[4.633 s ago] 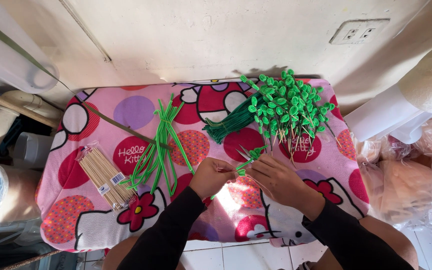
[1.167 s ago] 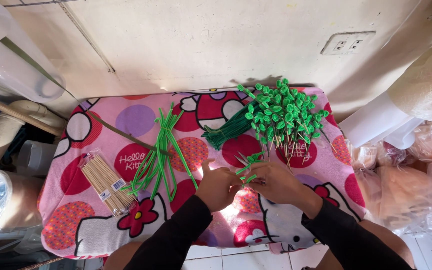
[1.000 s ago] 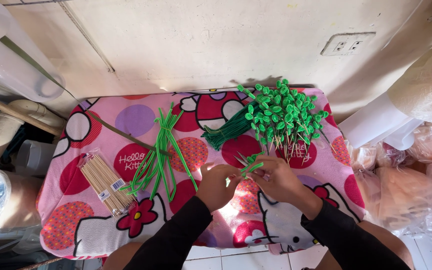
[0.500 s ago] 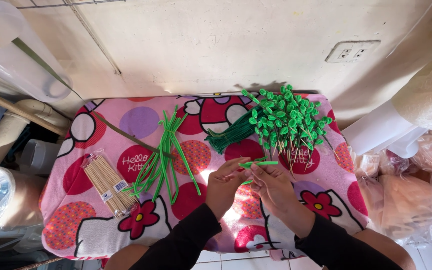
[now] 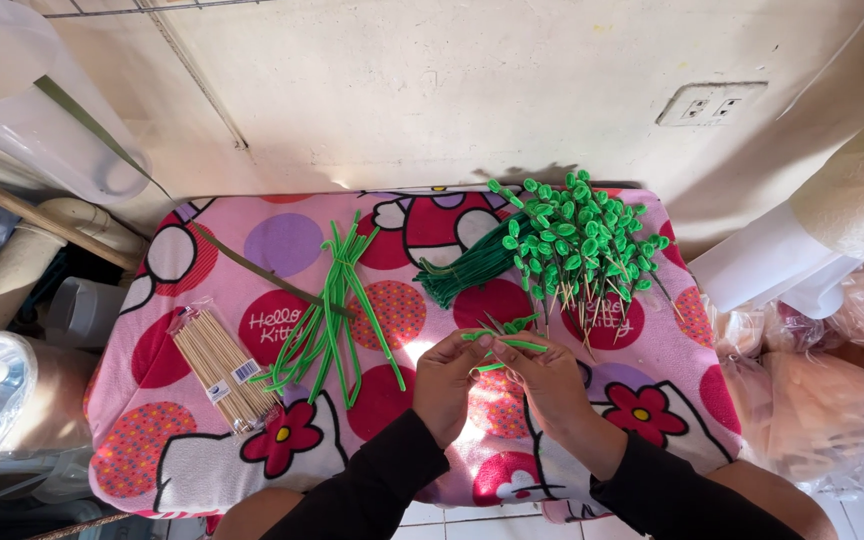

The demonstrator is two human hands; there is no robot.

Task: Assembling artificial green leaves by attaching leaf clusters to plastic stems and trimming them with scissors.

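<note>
— What have you got in your hands?

— A short green strip. My left hand and my right hand are both pinched on it, fingertips close together, just above the pink patterned cloth that covers the table. The strip lies roughly level between the two hands, with a couple of thin green ends sticking up beside it.

— So neither hand is loose?

— No, both are closed on that strip. My left fingers curl over its left end and my right thumb and fingers hold the rest.

— What lies around you?

— Just beyond my right hand, towards the wall, there is a heap of finished green pieces on sticks, leaf-shaped heads on top, thin pale sticks fanning down towards me. Touching that heap on its left is a bundle of dark green strips, lying at a slant.

— And on the left side?

— A loose bunch of long bright green strips lies well apart from my left hand, with a long brown stick crossing under them. Further left is a clear packet of wooden skewers, lying slantwise near the cloth's edge.

— Anything off the table?

— A clear plastic roll leans at the wall on the left, and plastic bags sit on my right.
</note>
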